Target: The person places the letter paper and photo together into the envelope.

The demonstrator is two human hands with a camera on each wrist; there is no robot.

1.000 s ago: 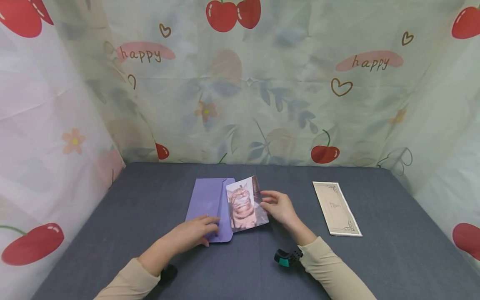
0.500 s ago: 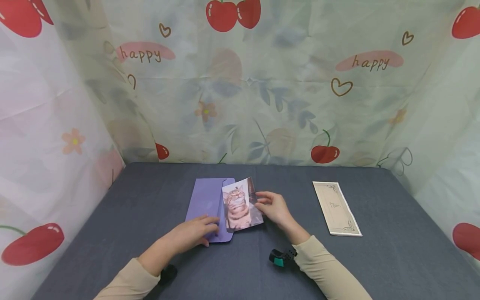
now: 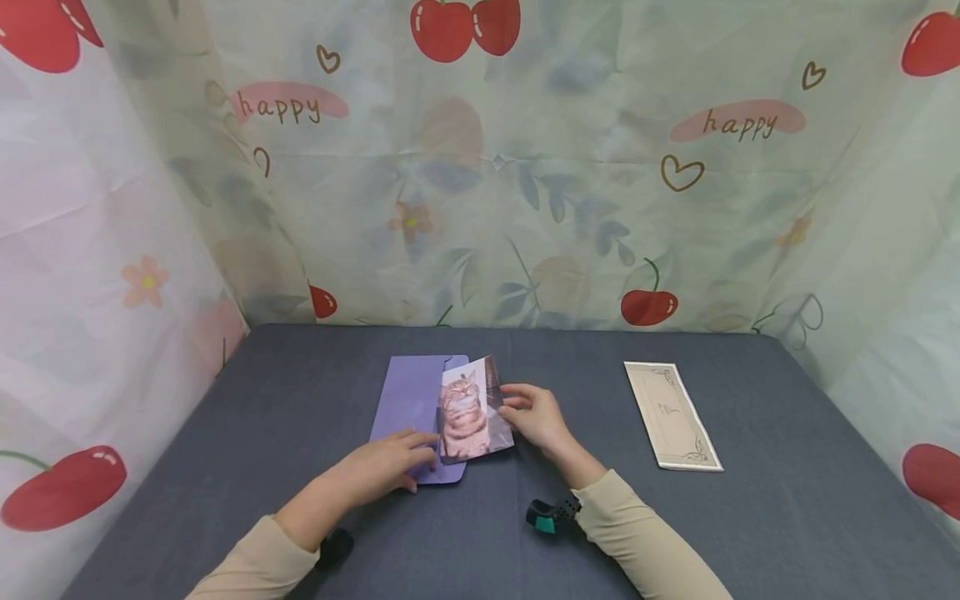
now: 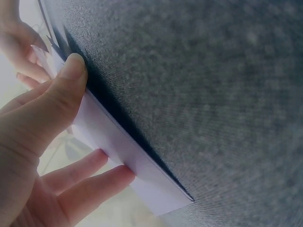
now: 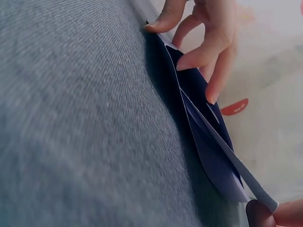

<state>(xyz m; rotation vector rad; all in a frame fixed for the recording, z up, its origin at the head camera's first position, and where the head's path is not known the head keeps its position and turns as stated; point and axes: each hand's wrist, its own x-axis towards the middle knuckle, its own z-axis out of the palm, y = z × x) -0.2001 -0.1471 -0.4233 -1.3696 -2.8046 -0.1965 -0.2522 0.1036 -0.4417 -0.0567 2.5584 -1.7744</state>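
Observation:
A purple envelope (image 3: 408, 390) lies on the table, its opening towards the right. My left hand (image 3: 378, 468) holds it at the near end; in the left wrist view the thumb is on the envelope's edge and fingertips touch its pale face (image 4: 118, 137). My right hand (image 3: 534, 417) pinches the right edge of a cat photo (image 3: 465, 417), slightly tilted over the envelope's right side. In the right wrist view, the photo (image 5: 236, 163) appears edge-on between the parted sides of the envelope (image 5: 203, 151). Left-hand fingers (image 5: 203, 54) are at that gap. How deep the photo sits is hidden.
A cream paper with ornate corner designs (image 3: 671, 417) lies to the right on the dark grey tablecloth (image 3: 585, 358). Patterned curtains (image 3: 487, 208) stand behind and at both sides. A black wrist device (image 3: 551, 515) sits under the right sleeve.
My right hand has moved left with the cat photo, bringing more of it over the envelope. The left hand and the envelope have stayed in place.

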